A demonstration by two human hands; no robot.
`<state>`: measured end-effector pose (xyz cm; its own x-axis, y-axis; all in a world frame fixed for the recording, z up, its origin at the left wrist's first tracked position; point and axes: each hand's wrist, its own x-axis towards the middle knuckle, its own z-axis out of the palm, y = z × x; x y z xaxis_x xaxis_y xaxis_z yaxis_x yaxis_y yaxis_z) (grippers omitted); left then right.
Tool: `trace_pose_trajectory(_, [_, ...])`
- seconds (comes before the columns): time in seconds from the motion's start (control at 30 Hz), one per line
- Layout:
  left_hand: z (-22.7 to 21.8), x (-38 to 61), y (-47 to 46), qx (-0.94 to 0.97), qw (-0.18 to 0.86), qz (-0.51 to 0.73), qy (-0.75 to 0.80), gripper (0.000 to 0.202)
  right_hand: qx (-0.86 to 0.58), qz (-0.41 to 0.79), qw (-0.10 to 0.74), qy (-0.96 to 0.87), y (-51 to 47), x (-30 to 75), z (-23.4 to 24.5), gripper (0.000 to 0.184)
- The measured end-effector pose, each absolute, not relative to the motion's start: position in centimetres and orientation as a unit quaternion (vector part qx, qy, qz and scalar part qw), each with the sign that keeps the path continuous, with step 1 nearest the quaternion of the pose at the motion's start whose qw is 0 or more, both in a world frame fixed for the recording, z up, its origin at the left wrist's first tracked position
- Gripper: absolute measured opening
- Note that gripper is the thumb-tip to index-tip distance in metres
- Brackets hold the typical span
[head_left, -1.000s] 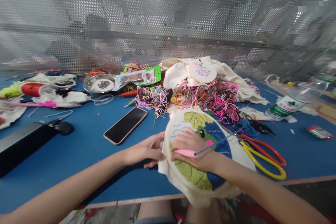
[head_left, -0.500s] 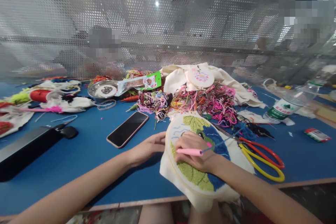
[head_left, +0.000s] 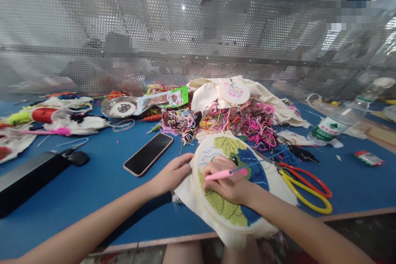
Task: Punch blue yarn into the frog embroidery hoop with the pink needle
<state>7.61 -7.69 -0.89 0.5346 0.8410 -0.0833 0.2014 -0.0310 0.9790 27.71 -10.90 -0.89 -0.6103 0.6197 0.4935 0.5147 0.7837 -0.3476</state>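
My right hand (head_left: 227, 181) is closed around a pink punch needle (head_left: 219, 175), its tip hidden by the fingers over the stitched cloth. Blue yarn (head_left: 258, 164) runs from the tool's back end toward the right. A round embroidery hoop (head_left: 198, 192) leans at the table's front edge, stretching white fabric (head_left: 227, 237) with green leaf shapes and a blue area. At the hoop's left rim, my left hand (head_left: 173, 175) grips hoop and cloth, some fingertips hidden. Red-and-yellow-handled scissors (head_left: 309, 185) lie right of the hoop, blades partly covered.
A phone (head_left: 149, 155) lies left of the hoop, beyond it a black case (head_left: 34, 179). Behind are a yarn pile (head_left: 238, 121), a smaller hoop (head_left: 234, 91), a metal bowl (head_left: 107, 109) and a snack packet (head_left: 162, 99). A plastic bottle (head_left: 331, 126) stands right. A perforated screen (head_left: 173, 29) borders the back.
My left hand has shifted slightly up and closed on the hoop's rim; loose fabric now spreads farther left beneath it. The pink tool's back end has tilted upward and left.
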Motion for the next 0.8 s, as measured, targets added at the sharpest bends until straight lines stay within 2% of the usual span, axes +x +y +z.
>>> trace_pose_trajectory(0.13, [-0.7,7.3,-7.4,0.571,0.658,0.237,0.430,0.034,-0.320,0.075,0.255,-0.909,-10.8,27.1,-1.0,0.025])
trace_pose_trajectory(0.27, [-0.6,6.8,-6.7,0.485,0.754,0.228,0.380,0.039,-0.338,0.064,0.222,-0.912,-10.6,26.9,-1.1,0.022])
trace_pose_trajectory(0.5, [0.4,5.8,-5.7,0.526,0.713,0.291,0.361,0.038,-0.397,0.089,0.223,-0.886,-10.1,27.4,-1.1,0.024])
trace_pose_trajectory(0.6, [0.7,4.9,-5.3,0.651,0.587,0.266,0.401,0.032,-0.385,0.101,0.218,-0.891,-10.2,27.4,-1.3,0.022])
trace_pose_trajectory(0.67, [0.9,3.9,-4.8,0.740,0.393,0.259,0.481,0.034,-0.383,0.110,0.223,-0.890,-10.2,27.4,-1.6,0.021])
trace_pose_trajectory(0.73, [1.2,2.6,-4.2,0.771,0.152,0.210,0.582,0.049,-0.383,0.113,0.226,-0.889,-10.2,27.4,-1.9,0.020])
trace_pose_trajectory(0.77, [1.2,2.0,-3.9,0.763,0.071,0.155,0.623,0.063,-0.383,0.111,0.225,-0.889,-10.2,27.5,-2.1,0.020])
trace_pose_trajectory(0.8, [1.3,1.5,-3.6,0.752,0.037,0.088,0.652,0.076,-0.384,0.110,0.222,-0.890,-10.2,27.5,-2.2,0.020])
